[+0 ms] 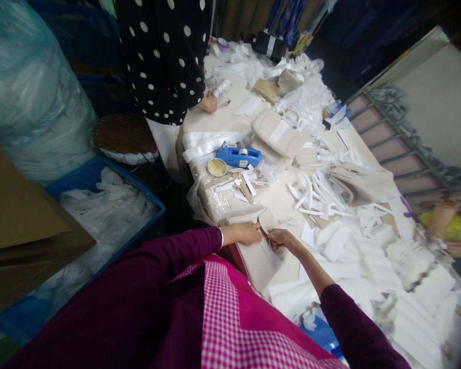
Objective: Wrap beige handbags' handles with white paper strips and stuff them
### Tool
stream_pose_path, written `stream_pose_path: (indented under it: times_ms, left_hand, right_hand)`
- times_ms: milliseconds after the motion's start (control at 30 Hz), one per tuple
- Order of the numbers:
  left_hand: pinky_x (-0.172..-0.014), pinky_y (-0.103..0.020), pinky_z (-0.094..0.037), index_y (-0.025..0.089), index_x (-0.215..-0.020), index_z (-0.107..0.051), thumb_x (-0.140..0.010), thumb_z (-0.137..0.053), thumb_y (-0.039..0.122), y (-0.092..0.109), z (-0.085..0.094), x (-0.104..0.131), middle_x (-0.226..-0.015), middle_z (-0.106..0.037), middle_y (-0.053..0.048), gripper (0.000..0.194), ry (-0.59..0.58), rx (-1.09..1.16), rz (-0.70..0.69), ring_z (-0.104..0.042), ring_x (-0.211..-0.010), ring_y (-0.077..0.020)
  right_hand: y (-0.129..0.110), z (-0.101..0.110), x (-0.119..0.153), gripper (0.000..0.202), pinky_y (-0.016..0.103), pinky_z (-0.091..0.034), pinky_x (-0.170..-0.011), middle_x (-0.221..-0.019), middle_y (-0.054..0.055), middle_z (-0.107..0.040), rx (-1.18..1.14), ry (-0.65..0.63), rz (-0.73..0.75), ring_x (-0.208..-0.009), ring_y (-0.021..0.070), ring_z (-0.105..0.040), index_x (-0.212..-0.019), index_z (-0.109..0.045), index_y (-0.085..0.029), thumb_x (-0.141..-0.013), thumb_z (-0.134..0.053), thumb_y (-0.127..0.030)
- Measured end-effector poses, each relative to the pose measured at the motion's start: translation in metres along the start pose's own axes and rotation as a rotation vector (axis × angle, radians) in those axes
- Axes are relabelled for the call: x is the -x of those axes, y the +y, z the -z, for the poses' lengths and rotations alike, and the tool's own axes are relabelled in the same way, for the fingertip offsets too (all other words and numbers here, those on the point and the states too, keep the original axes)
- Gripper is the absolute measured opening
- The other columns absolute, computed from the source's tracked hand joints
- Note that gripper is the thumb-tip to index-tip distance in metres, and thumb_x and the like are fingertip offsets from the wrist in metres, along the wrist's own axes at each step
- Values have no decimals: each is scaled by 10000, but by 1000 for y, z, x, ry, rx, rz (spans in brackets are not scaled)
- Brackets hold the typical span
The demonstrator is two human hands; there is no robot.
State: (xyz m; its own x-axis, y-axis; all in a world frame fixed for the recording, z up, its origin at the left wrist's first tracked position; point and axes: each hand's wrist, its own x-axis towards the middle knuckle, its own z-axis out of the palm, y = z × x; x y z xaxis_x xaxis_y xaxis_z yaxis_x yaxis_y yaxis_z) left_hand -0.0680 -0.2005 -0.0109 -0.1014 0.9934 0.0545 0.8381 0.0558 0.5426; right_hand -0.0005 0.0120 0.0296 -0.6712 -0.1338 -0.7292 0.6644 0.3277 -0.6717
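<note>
My left hand (248, 233) is at the near edge of the table, its fingers closed on the edge of a cream bag piece (267, 219). Close beside it, my right hand (284, 240) is curled around a thin dark tool that looks like scissors (264, 233), pointing toward the left fingertips. Blur and the fingers hide much of the tool. Beneath both hands lies a larger cream bag panel (255, 264), flat at the table's edge.
Beyond my hands are paper strips (248, 187), a blue tape dispenser (238, 155), a round tin (217, 167) and cream bags (278, 133). White straps (315, 197) lie right. A co-worker's hand (208, 103) rests at the far edge. A blue crate (153, 205) stands left.
</note>
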Motion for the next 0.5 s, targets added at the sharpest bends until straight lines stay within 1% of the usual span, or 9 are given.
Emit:
stream_pose_path:
  times_ms: [67, 200, 333, 500]
  left_hand:
    - [-757, -303, -360, 205, -809, -595, -761, -504, 9, 0, -1, 0, -946, -643, -39, 221, 5, -5, 3, -469, -965, -204]
    - [-682, -311, -346, 206, -761, -591, -793, -505, 58, 0, -3, 0, -853, -639, -50, 174, 21, -14, 18, -464, -930, -219]
    - [-636, -301, -327, 204, -714, -585, -773, -536, 63, 0, -2, 0, -765, -630, -43, 161, 17, -11, 22, -469, -900, -215]
    - [-633, -298, -323, 200, -705, -590, -789, -520, 61, 2, 0, 1, -740, -631, -47, 177, 13, 1, 39, -470, -889, -214]
  right_hand:
    - [-1, 0, 1, 385, 264, -458, -552, -631, -6, -569, 2, -6, -14, -568, 139, -557, -816, -565, -161, -693, -656, -515]
    - [-4, -2, -2, 412, 280, -467, -545, -601, -9, -561, 75, 0, -78, -546, 146, -552, -805, -559, -163, -651, -658, -532]
    - [-3, -4, -8, 342, 270, -458, -494, -584, -7, -535, 206, -14, -27, -523, 147, -545, -738, -521, -179, -694, -584, -512]
    - [2, -9, -18, 242, 250, -418, -422, -519, 1, -504, 328, -16, -4, -455, 143, -519, -629, -455, -194, -713, -523, -411]
